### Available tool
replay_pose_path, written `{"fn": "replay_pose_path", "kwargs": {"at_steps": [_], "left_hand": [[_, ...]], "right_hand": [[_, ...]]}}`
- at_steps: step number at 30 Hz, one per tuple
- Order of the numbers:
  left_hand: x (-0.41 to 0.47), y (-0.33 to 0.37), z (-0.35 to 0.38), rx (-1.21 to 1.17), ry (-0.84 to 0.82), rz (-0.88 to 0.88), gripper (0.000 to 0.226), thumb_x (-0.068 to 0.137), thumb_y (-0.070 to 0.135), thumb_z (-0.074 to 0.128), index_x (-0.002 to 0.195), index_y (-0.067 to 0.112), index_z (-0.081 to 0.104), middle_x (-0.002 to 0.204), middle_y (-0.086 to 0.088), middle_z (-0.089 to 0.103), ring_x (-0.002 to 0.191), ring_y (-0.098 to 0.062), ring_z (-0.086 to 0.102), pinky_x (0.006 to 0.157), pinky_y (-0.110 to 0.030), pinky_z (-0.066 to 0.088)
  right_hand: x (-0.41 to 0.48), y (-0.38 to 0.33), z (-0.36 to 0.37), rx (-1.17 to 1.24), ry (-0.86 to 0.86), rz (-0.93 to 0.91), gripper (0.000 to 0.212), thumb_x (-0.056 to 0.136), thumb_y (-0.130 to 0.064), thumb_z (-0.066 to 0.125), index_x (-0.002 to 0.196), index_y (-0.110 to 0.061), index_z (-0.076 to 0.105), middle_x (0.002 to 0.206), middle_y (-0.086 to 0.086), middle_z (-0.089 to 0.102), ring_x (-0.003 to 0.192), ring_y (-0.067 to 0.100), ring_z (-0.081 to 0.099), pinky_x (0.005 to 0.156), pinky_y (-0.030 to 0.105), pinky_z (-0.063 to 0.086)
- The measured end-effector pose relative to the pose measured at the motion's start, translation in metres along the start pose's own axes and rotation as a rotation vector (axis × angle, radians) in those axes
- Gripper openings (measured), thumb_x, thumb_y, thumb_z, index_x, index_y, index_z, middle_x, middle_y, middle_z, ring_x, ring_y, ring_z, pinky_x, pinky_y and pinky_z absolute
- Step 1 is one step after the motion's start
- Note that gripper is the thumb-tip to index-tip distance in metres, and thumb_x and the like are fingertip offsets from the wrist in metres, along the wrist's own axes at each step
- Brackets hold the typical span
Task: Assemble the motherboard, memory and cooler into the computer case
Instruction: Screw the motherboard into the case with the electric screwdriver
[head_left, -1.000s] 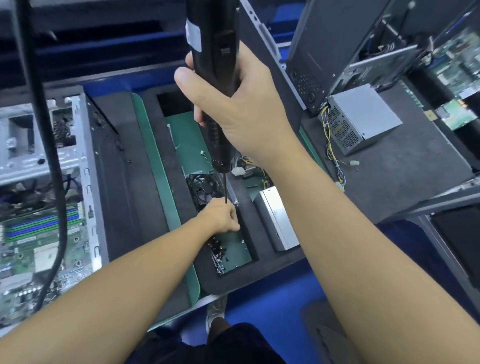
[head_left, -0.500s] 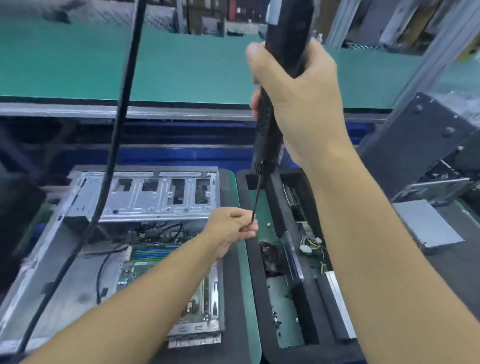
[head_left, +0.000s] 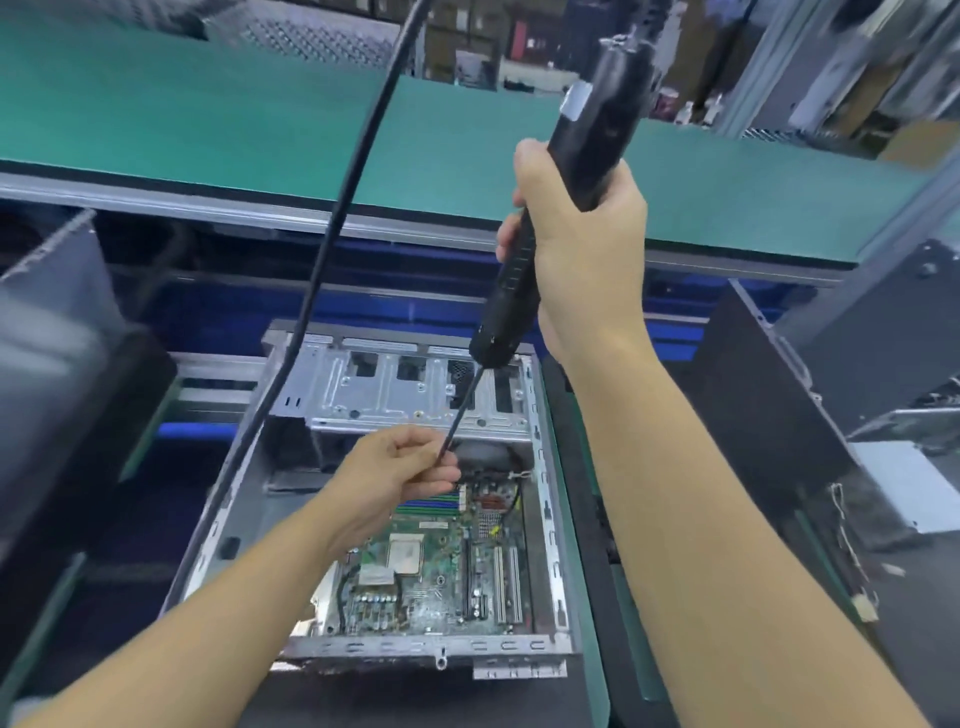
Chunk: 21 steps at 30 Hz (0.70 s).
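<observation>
Your right hand (head_left: 582, 249) is wrapped fully round the black electric screwdriver (head_left: 592, 114), held high and tilted. Its bit (head_left: 460, 410) slants down to your left hand (head_left: 395, 470), whose fingers are curled, thumb and fingertips pinching the bit's tip. Whether a screw sits there is hidden by the fingers. The motherboard (head_left: 415, 587) lies flat on the floor of the open computer case (head_left: 545, 499), toward its near right corner, with the drive cage (head_left: 395, 387) at the far edge. This looks like loading a screw to fix the board. Seat it square on the tip before you let go, bring the driver upright over a mounting hole, and mind the cable (head_left: 337, 197) hanging across the case's left edge.
</observation>
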<state>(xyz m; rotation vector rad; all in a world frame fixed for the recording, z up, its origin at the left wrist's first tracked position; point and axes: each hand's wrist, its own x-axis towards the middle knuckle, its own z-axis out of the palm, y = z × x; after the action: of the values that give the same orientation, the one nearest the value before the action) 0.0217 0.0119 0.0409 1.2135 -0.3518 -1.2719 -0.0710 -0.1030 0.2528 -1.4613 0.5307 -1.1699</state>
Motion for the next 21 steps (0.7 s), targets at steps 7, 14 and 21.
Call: {"fn": "replay_pose_path", "kwargs": {"at_steps": [7, 14, 21], "left_hand": [[-0.009, 0.001, -0.013, -0.207, -0.039, -0.096, 0.021, 0.08, 0.006, 0.069, 0.099, 0.0, 0.069, 0.092, -0.017, 0.074, 0.08, -0.021, 0.074, 0.064, -0.023, 0.059], [-0.004, -0.003, -0.003, -0.289, -0.028, -0.168, 0.022, 0.073, 0.008, 0.07, 0.093, 0.002, 0.067, 0.086, -0.013, 0.075, 0.076, -0.017, 0.074, 0.059, -0.022, 0.058], [0.004, -0.009, -0.002, -0.348, -0.029, -0.211, 0.021, 0.072, 0.007, 0.07, 0.093, 0.003, 0.068, 0.085, -0.012, 0.074, 0.076, -0.015, 0.074, 0.061, -0.022, 0.058]], "right_hand": [[-0.001, -0.003, 0.008, -0.03, 0.042, -0.021, 0.019, 0.091, -0.023, 0.069, 0.088, -0.013, 0.053, 0.075, 0.002, 0.056, 0.054, 0.021, 0.056, 0.059, 0.036, 0.051], [-0.001, 0.002, 0.002, -0.02, 0.086, 0.011, 0.02, 0.093, -0.019, 0.068, 0.089, -0.009, 0.05, 0.077, 0.006, 0.052, 0.054, 0.021, 0.055, 0.059, 0.037, 0.051], [0.003, 0.005, -0.008, 0.011, 0.126, 0.033, 0.018, 0.096, -0.017, 0.066, 0.091, -0.009, 0.05, 0.083, 0.012, 0.051, 0.054, 0.021, 0.054, 0.058, 0.036, 0.051]]}}
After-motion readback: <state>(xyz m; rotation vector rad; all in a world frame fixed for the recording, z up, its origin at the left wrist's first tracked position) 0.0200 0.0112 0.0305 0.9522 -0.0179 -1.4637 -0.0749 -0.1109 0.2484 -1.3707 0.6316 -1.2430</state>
